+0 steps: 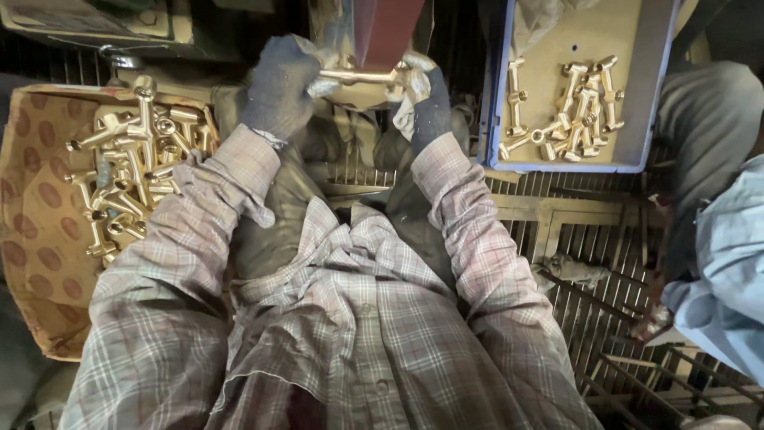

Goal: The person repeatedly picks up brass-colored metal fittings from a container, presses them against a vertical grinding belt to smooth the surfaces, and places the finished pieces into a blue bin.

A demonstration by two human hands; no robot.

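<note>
Both my hands wear dark knit gloves and hold one brass fitting (360, 76) level between them, right under a dark red machine part (385, 28). My left hand (280, 84) grips the fitting's left end. My right hand (423, 94) grips its right end, with a pale rag bunched around the glove. My plaid shirt sleeves run up from the bottom of the view to both hands.
A spotted cardboard box (36, 199) at my left holds several brass fittings (131, 163). A blue tray (495, 95) at upper right holds several more fittings (569, 107). Another person's sleeve and leg (716, 263) are at the right, above a metal grate floor (589, 263).
</note>
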